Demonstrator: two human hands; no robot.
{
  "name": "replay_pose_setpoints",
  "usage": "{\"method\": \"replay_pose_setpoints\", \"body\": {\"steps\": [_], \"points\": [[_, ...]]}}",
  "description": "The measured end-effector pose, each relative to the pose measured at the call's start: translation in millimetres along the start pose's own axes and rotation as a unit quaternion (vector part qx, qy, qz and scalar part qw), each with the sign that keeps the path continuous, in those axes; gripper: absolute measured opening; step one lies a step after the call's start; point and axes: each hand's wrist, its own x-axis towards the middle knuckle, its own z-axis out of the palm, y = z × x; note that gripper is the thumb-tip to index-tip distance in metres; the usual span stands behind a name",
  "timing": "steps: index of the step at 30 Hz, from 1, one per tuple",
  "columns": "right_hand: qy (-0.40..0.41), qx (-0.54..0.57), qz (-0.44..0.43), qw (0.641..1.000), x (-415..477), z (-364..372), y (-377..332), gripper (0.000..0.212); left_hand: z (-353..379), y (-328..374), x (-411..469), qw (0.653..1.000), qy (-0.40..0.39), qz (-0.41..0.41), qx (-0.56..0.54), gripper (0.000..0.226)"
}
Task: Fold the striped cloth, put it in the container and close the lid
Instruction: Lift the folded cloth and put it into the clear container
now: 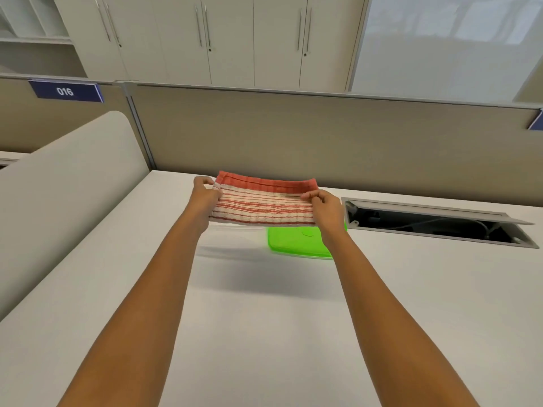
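Outstretched forearms, left hand (205, 193) and right hand (326, 207) pinching striped cloth (261, 205) taut.

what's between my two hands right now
The striped cloth, stretched from the left hand to the right hand, each pinching an end. It hangs above the clear container, beside the green lid, in the head view.

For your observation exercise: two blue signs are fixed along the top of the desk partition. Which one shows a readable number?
The blue sign at the left, which reads 016. The sign at the far right edge is cut off by the frame, so nothing on it can be read.
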Motion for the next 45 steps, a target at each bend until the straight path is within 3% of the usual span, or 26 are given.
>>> {"method": "replay_pose_setpoints", "body": {"steps": [4,12,18,23,26,30,34,38,40,43,45], "points": [[-0.033,-0.059,-0.028,0.997,12.7,30.2,-17.6,0.04,-12.4,8.1,20.8,0.995,0.035,0.053,0.076,0.043],[-0.13,-0.212,-0.032,0.968,36.1,93.1,-25.9,0.042,-14.2,-8.5,61.8,0.956,0.072,0.115,0.262,0.044],[-0.159,-0.336,-0.035,0.928,42.7,130.9,-13.4,0.041,-7.6,-30.7,81.5,0.953,0.046,0.067,0.291,0.038],[-0.179,-0.379,-0.049,0.907,43.0,145.9,-2.8,0.038,-7.6,-47.8,90.6,0.945,0.018,0.065,0.319,0.04],[-0.206,-0.459,-0.055,0.863,39.9,149.5,6.6,0.039,-10.1,-57.2,94.1,0.937,-0.015,0.041,0.347,0.041],[-0.18,-0.504,-0.11,0.838,35.9,149.1,8.2,0.038,-8.7,-67.7,94.3,0.906,0.002,0.073,0.417,0.045],[-0.168,-0.532,-0.172,0.812,40.5,150.0,6.9,0.036,-6.4,-71.4,92.7,0.835,0.045,0.178,0.519,0.043],[-0.206,-0.601,-0.191,0.748,42.3,148.4,11.8,0.036,-7.3,-72.5,91.8,0.844,-0.037,0.066,0.532,0.032],[-0.213,-0.612,-0.203,0.734,42.4,148.0,14.0,0.036,-8.2,-71.1,92.8,0.84,-0.066,0.035,0.537,0.033],[-0.191,-0.586,-0.225,0.755,42.0,145.9,13.3,0.033,-6.6,-66.5,91.1,0.843,-0.046,0.052,0.533,0.031],[-0.137,-0.521,-0.25,0.805,42.4,138.4,13.0,0.032,-6.4,-65.9,88.4,0.846,-0.012,0.092,0.525,0.029]]}}
